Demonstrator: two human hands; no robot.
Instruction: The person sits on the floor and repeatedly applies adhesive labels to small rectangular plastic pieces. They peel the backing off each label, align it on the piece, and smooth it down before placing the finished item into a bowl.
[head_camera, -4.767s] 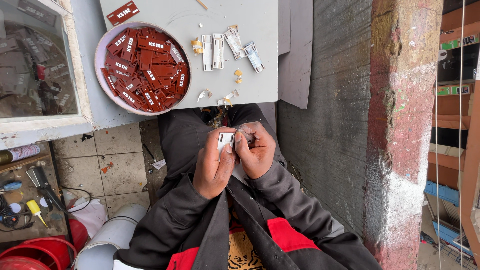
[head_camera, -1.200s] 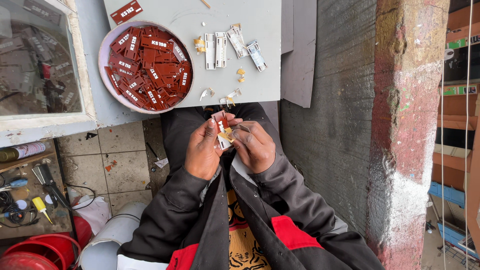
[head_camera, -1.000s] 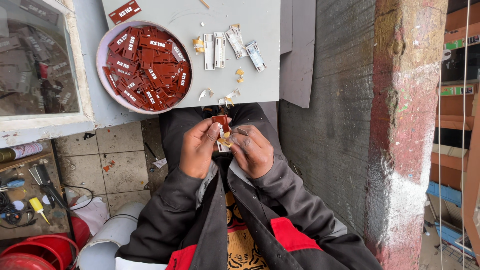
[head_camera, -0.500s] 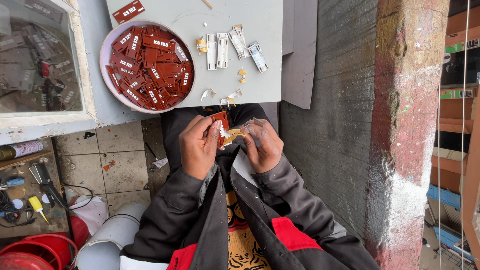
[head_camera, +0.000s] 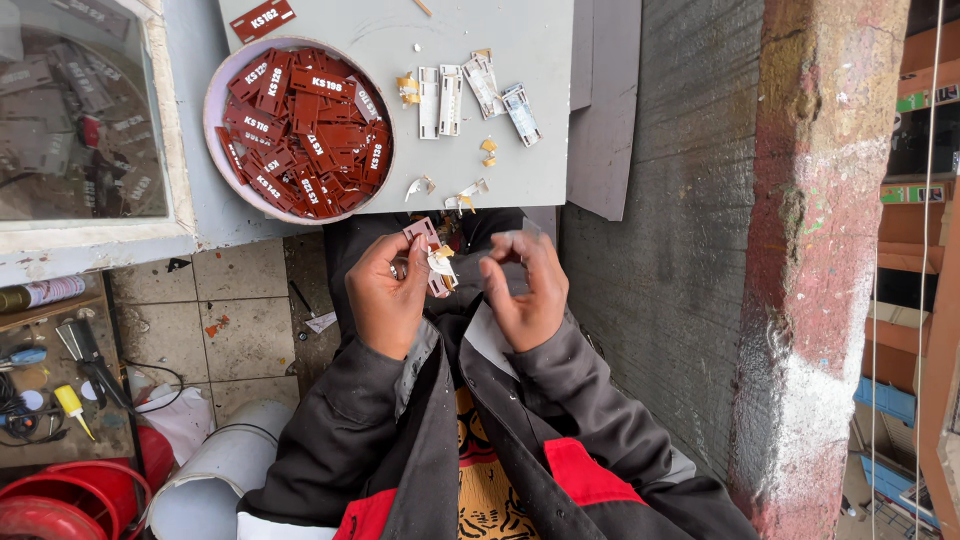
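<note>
Half a second ago both hands met around the small part; now they have drawn apart. The left hand (head_camera: 388, 295) alone holds the small reddish tag (head_camera: 428, 255), its fingers (head_camera: 412, 262) pinched on it just below the near edge of the grey counter (head_camera: 520, 160), with a scrap of white and yellowish backing hanging from the piece. The right hand (head_camera: 522, 290) has pulled away to the side; its fingers (head_camera: 500, 258) are curled loosely and half released, and whether something thin sits between the fingertips cannot be told. Compared with the oldest view, the part in hand has changed from a pale strip to a red-faced one.

On the counter, everything stays put. The round white bowl (head_camera: 222, 85) heaped with dark red tags (head_camera: 305, 125) sits at the counter's left part. To the right of the bowl lies a row of white strips (head_camera: 470, 92), and below them, towards the counter's near edge, a few torn yellow and white scraps (head_camera: 455, 190). One loose red tag (head_camera: 265, 18) lies beyond the bowl, at the top.

Left of the counter stands a framed glass panel (head_camera: 80, 110). Under it the floor is tiled, with a red bucket (head_camera: 70, 500), a white pipe (head_camera: 215, 470) and hand tools (head_camera: 75, 370) on a low shelf. Right of the counter rise a rough grey wall (head_camera: 660, 250) and a red, peeling pillar (head_camera: 820, 270).
</note>
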